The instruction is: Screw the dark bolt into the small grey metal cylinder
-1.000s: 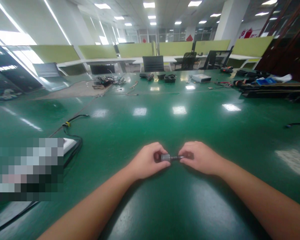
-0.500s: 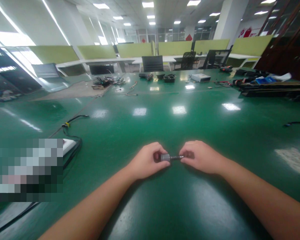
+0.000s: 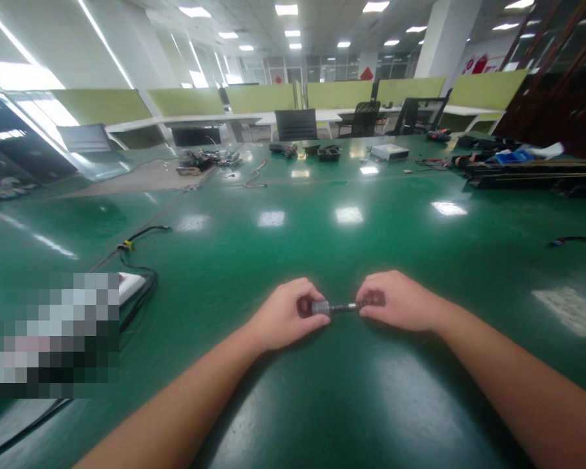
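Observation:
Between thumb and fingers of my left hand (image 3: pixel 284 314) sits a short grey metallic cylinder (image 3: pixel 321 307), lying sideways. A thin dark metal shaft (image 3: pixel 342 307) runs from its right end toward my right hand (image 3: pixel 399 303). The thumb and fingertips of that hand pinch around the shaft's far end, which they partly hide. A shiny band shows on the shaft just left of those fingertips. Both hands are low over the green tabletop (image 3: pixel 312 254). What kind of part this is, I cannot make out.
A white device (image 3: pixel 131 286), partly blurred out, lies at the left with a black cable (image 3: pixel 149 296) beside it. Another cable (image 3: pixel 579 240) lies at the right edge. Farther back are a white box (image 3: pixel 389 152), a heap of cables (image 3: pixel 208 159) and long black bars (image 3: pixel 522 172).
My right hand has shifted slightly right and up relative to my left, and a little more of the shaft shows between them. The whole view has drifted slightly left.

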`<state>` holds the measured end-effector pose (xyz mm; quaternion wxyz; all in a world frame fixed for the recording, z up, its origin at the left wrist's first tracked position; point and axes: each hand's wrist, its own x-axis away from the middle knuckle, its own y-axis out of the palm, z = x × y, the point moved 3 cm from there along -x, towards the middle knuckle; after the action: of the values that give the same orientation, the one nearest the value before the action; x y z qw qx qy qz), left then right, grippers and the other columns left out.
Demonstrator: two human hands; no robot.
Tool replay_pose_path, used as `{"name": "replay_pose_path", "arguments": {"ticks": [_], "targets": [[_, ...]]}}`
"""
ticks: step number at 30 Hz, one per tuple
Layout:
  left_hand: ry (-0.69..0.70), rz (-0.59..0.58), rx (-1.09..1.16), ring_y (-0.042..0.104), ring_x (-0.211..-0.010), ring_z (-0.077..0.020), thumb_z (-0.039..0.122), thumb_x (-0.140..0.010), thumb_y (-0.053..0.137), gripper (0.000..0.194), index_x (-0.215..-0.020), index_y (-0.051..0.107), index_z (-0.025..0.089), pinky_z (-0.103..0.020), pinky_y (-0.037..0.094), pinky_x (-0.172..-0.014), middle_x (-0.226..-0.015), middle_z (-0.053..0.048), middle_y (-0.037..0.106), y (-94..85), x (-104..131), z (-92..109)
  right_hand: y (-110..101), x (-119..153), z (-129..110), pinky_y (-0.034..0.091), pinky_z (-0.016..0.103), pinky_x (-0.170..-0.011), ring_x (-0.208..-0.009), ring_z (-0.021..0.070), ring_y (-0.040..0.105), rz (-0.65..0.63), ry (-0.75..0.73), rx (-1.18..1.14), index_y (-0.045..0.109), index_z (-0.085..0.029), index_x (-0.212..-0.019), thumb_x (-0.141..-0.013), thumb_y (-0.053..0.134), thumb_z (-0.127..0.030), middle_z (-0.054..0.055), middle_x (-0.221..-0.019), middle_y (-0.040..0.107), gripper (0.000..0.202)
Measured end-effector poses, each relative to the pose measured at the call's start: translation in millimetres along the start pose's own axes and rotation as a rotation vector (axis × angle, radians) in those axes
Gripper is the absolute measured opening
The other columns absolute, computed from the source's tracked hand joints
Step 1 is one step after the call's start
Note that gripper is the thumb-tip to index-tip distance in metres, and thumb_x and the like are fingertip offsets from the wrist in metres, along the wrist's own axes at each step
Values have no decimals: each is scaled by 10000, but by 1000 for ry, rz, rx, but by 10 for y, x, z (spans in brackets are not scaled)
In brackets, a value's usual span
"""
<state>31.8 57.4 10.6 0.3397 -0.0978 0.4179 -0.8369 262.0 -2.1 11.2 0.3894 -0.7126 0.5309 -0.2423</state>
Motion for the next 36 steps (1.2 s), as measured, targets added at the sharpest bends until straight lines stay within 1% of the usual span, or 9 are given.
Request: {"name": "replay_pose_path", "arguments": {"ticks": [6, 11, 14, 21, 29, 31, 33, 34, 36], "targets": [[15, 0, -6, 571, -713, -152, 333, -808, 761, 205, -928, 697, 179, -258, 437, -650, -819, -13, 623, 17, -6, -20, 100, -61, -32, 421, 253, -619, -660, 129, 592, 15, -28, -28, 759, -205, -873, -818, 754, -249, -4, -757, 681, 71], [24, 26, -10, 559, -702, -151, 329, -796, 763, 213, -905, 667, 172, -258, 425, -636, -811, -6, 608, 32, -18, -55, 313, -211, -188, 421, 293, -742, -813, 173, 611, 128, -162, 23, 757, -197, -906, -845, 735, -234, 32, -856, 710, 75], [15, 35, -6, 558, -699, -150, 326, -793, 766, 218, -898, 655, 170, -259, 423, -635, -811, -5, 604, 27, -27, -63, 391, -254, -212, 408, 309, -771, -856, 187, 609, 150, -193, 41, 752, -202, -921, -866, 720, -249, 33, -875, 715, 79], [13, 20, -16, 551, -708, -153, 341, -798, 759, 235, -925, 648, 177, -264, 422, -647, -826, -5, 598, 26, -32, -65, 368, -221, -181, 408, 305, -759, -851, 181, 609, 144, -200, 27, 736, -205, -937, -876, 705, -272, 25, -882, 709, 96], [-9, -8, -45, 532, -713, -160, 285, -767, 760, 251, -942, 607, 190, -262, 405, -636, -811, 10, 577, 35, -10, -73, 384, -202, -212, 450, 339, -805, -884, 196, 612, 120, -201, 18, 714, -197, -996, -832, 700, -196, 35, -919, 696, 165], [5, -14, -38, 534, -724, -161, 281, -771, 758, 250, -942, 599, 190, -263, 409, -645, -827, 7, 581, 29, -10, -62, 356, -196, -216, 472, 348, -802, -888, 201, 614, 115, -190, -5, 695, -195, -1073, -809, 728, -207, 40, -943, 691, 266], [16, -20, -37, 536, -732, -162, 278, -772, 758, 249, -940, 597, 190, -266, 414, -655, -839, 3, 582, 21, -12, -49, 227, -161, -222, 506, 352, -817, -923, 205, 623, 142, -195, -75, 653, -199, -1190, -794, 768, -256, 57, -1028, 686, 416], [15, -24, -35, 536, -733, -163, 278, -773, 760, 249, -939, 597, 190, -267, 415, -657, -840, 3, 581, 18, -13, -44, 114, -126, -221, 522, 356, -839, -956, 206, 628, 191, -203, -119, 632, -207, -1235, -808, 771, -299, 71, -1099, 674, 459], [5, -33, -29, 537, -730, -163, 283, -775, 764, 249, -934, 597, 191, -268, 414, -652, -838, 2, 580, 15, -15, -37, -186, -16, -194, 529, 365, -910, -1035, 203, 627, 408, -181, -159, 618, -230, -1262, -904, 687, -336, 80, -1186, 653, 379]]}}
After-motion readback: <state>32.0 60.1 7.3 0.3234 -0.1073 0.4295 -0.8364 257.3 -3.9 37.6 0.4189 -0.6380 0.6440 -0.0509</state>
